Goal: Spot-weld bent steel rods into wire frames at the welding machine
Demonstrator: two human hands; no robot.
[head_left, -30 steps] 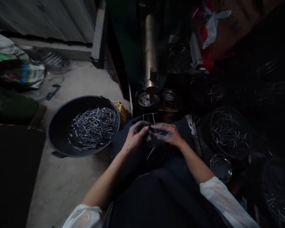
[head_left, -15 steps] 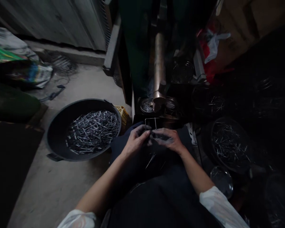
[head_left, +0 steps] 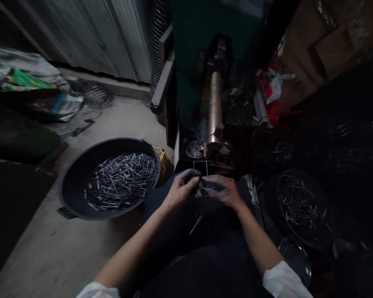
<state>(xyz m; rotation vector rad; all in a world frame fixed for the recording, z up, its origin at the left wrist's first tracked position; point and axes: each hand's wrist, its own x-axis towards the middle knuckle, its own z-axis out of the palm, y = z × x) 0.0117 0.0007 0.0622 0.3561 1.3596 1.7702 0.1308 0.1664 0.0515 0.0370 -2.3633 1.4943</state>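
Note:
A thin bent wire frame stands up between my two hands, just below the tip of a copper-coloured machine rod. My left hand pinches its left side between thumb and fingers. On the right side, the fingers of my right hand close round the wire. Some loose wire pieces lie on the dark cloth over my lap. A small round dish of tiny metal parts sits behind the wire frame, left of the rod tip.
At the left, a large black basin holds many metal wire pieces, with a yellow crate beside it. A dark tub of bent wires and a shiny round dish are at the right.
The view has shifted, so the surroundings sit lower in the picture. The top of the wire frame now appears close under the rod tip; both hands keep their hold.

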